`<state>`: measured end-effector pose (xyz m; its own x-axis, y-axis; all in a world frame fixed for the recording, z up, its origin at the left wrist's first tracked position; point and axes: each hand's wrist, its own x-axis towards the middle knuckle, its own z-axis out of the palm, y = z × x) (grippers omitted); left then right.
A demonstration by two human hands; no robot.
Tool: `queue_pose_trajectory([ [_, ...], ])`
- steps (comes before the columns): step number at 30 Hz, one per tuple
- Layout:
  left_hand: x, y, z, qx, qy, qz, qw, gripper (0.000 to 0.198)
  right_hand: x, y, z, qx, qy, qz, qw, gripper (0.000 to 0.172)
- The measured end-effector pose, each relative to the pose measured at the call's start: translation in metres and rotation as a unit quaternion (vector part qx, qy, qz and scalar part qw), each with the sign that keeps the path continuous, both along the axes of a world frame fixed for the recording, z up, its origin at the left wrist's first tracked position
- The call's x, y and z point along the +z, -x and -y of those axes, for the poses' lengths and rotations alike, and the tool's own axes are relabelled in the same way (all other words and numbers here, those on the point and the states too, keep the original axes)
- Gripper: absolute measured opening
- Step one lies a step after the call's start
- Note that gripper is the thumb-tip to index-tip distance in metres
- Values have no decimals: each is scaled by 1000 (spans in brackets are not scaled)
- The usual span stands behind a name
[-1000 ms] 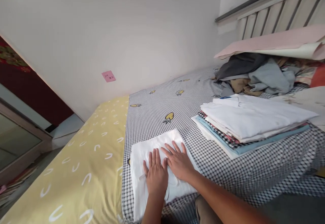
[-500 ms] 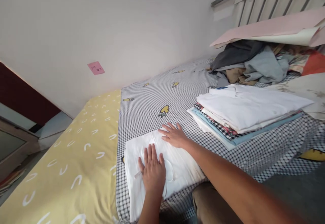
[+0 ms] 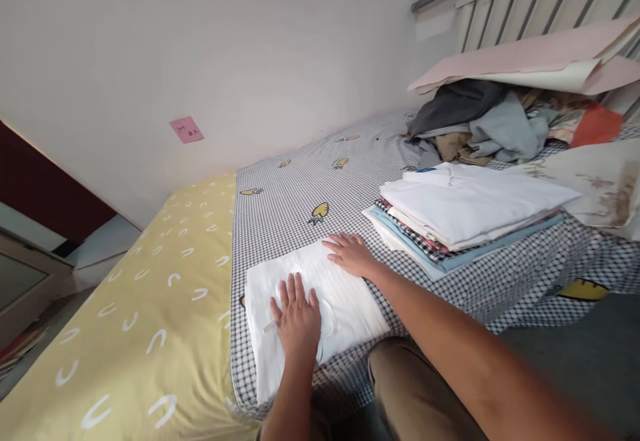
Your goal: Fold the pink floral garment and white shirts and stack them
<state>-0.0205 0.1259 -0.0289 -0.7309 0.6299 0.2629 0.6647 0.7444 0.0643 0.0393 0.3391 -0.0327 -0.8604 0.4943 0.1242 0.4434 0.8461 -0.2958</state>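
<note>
A folded white garment [image 3: 350, 301] lies flat on the checked bedsheet [image 3: 280, 221] near the bed's front edge. My left hand [image 3: 299, 318] rests palm down on its left half, fingers stretched out. Under and beside that hand a thin, pale strip or loop shows on the cloth; its kind is unclear. Across the garment's far right corner lies my right hand [image 3: 351, 254], flat with fingers spread. To the right stands a stack of folded clothes, topped by a white collared shirt [image 3: 470, 198].
Yellow bedding [image 3: 165, 294] covers the left side. Crumpled clothes [image 3: 505, 124] lie at the back right under a large pink sheet [image 3: 515, 61]. A pink note [image 3: 187, 130] is on the wall, and my knee [image 3: 410, 381] is at the bed's edge.
My right hand has slid slightly outward to the garment's far right edge. The left hand stays flat in about the same place. The view has shifted a little.
</note>
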Motion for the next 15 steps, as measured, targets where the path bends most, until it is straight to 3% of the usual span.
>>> queue_pose_trajectory([
  [5, 3, -1, -1, 5, 0, 13, 1000, 56, -4, -27, -10, -41, -23, -4, 999, 53],
  [15, 4, -4, -2, 7, -4, 23, 1000, 58, -10, -68, 16, -76, -55, -55, 994, 48],
])
